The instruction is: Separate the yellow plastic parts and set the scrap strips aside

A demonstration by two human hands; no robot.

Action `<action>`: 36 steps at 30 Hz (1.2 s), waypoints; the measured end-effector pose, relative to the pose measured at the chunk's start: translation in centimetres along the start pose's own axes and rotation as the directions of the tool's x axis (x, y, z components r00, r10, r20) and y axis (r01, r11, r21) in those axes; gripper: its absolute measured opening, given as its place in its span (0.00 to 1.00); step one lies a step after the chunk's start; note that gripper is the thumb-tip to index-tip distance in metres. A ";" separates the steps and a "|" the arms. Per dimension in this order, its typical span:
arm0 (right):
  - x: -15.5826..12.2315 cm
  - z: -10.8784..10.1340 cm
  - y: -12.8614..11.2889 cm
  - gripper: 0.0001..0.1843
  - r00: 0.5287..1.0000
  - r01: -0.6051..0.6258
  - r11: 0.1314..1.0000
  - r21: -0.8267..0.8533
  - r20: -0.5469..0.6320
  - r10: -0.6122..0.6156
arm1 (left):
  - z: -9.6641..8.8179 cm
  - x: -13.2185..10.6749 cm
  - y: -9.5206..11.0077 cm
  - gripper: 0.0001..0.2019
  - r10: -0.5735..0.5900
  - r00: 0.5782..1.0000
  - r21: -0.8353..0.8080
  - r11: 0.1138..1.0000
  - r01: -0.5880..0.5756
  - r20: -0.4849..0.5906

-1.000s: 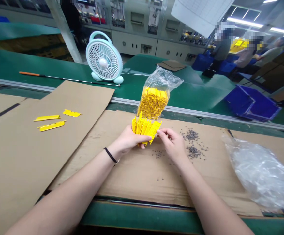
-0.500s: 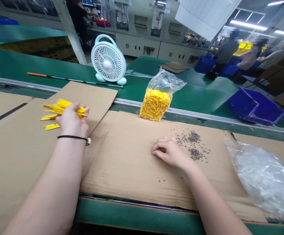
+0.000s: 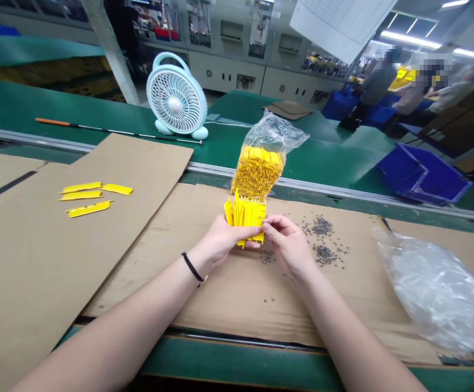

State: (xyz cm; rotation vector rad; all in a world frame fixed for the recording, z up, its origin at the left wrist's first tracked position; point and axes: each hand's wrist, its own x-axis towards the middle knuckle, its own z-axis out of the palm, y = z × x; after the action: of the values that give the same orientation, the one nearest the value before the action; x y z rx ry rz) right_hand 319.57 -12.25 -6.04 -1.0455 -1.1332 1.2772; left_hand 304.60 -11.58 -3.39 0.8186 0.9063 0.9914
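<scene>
A bunch of thin yellow plastic strips is gripped in my left hand, with the thumb across its front. My right hand is closed in a pinch at the bunch's right edge; whatever its fingertips hold is too small to make out. Several loose yellow strips lie on the cardboard at the left. Small dark grey pieces are scattered in heaps just right of my right hand, and a few more lie beneath the hands.
A clear bag of yellow strips stands behind my hands. Empty-looking plastic bags lie at the right. Beyond the metal rail are a light-blue fan, an orange-handled rod and a blue bin. People are in the background.
My left hand has carried the bunch of yellow strips from the left cardboard to the middle, leaving several strips behind. My right hand has risen from the cardboard to the bunch's edge.
</scene>
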 end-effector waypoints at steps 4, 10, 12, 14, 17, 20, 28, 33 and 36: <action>-0.2 0.6 0.1 0.11 0.996 -0.046 0.999 0.002 -0.078 0.046 | -0.1 0.2 -0.1 0.18 0.033 0.998 0.037 0.999 -0.030 -0.061; -0.2 0.3 0.1 0.09 0.992 -0.100 0.994 0.048 -0.078 0.104 | -0.3 0.4 -0.1 0.17 0.091 0.994 0.122 0.989 -0.084 -0.061; -0.3 0.3 -0.1 0.09 0.991 -0.115 0.990 0.084 -0.058 0.121 | -0.2 0.3 -0.1 0.17 0.102 0.992 0.139 0.986 -0.091 -0.070; -0.3 0.5 -0.3 0.09 0.988 -0.144 0.982 0.124 -0.036 0.150 | -0.2 0.3 -0.1 0.16 0.109 0.990 0.151 0.984 -0.094 -0.094; -0.4 0.7 -0.5 0.09 0.979 -0.195 0.963 0.188 -0.017 0.202 | 0.0 0.2 -0.3 0.16 0.117 0.986 0.161 0.982 -0.098 -0.117; -0.4 0.8 -0.5 0.09 0.977 -0.203 0.960 0.195 -0.024 0.212 | 0.1 0.2 -0.4 0.17 0.121 0.986 0.149 0.983 -0.104 -0.114; -0.4 0.2 -0.7 0.08 0.997 0.007 0.994 -0.105 -0.072 -0.015 | -0.3 0.3 0.0 0.17 0.103 0.994 0.142 0.985 -0.096 -0.040; -0.2 -0.3 -0.3 0.08 0.996 -0.094 0.994 -0.062 -0.002 0.094 | -0.6 0.3 -0.1 0.16 0.103 0.994 0.139 0.986 -0.097 -0.035; -0.2 -0.3 -0.2 0.09 0.992 -0.124 0.990 -0.062 0.011 0.124 | -0.7 0.3 -0.1 0.16 0.089 0.995 0.142 0.986 -0.083 -0.037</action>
State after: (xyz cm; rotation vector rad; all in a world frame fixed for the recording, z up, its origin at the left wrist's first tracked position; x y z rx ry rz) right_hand 319.95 -12.47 -5.87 -1.1689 -1.1386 1.3567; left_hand 304.12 -11.18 -3.84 0.9647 0.9929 1.0322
